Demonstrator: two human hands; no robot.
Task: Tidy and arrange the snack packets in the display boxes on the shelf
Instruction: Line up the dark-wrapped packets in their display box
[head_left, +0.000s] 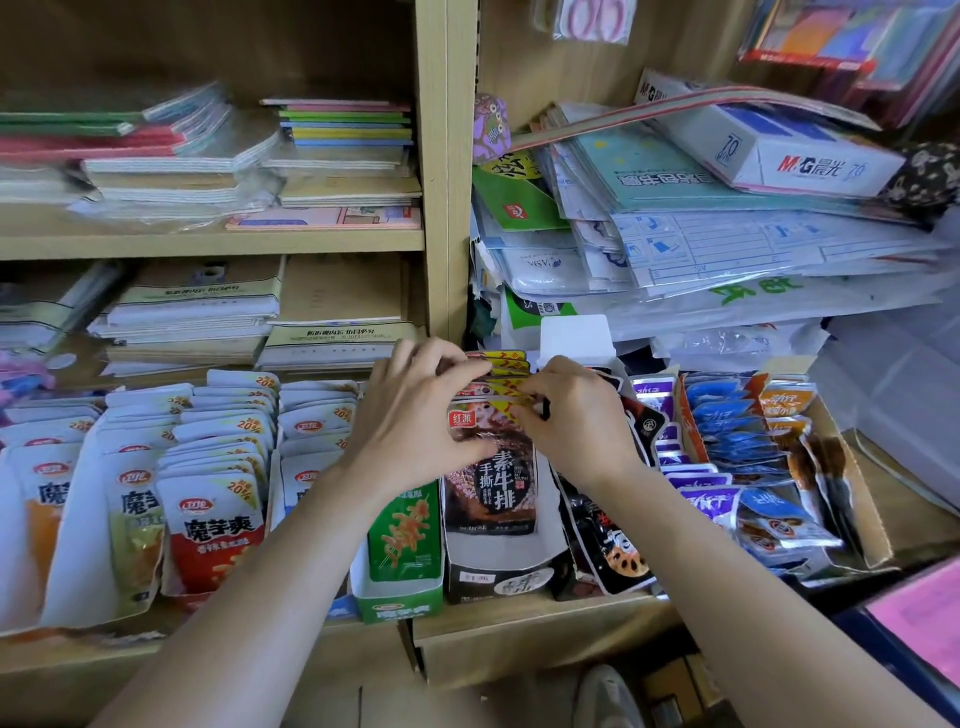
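— Where are the packets?
— The dark packets (491, 488), topped red and yellow, stand upright in the black display box (493, 579), mid-shelf (519, 626).
— And the hands?
— Fingers curled, the left hand (415, 421) and right hand (576, 421) pinch the packet tops.

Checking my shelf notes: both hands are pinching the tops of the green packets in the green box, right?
No. The head view shows the left hand and right hand pinching the tops of the dark packets in the black box.
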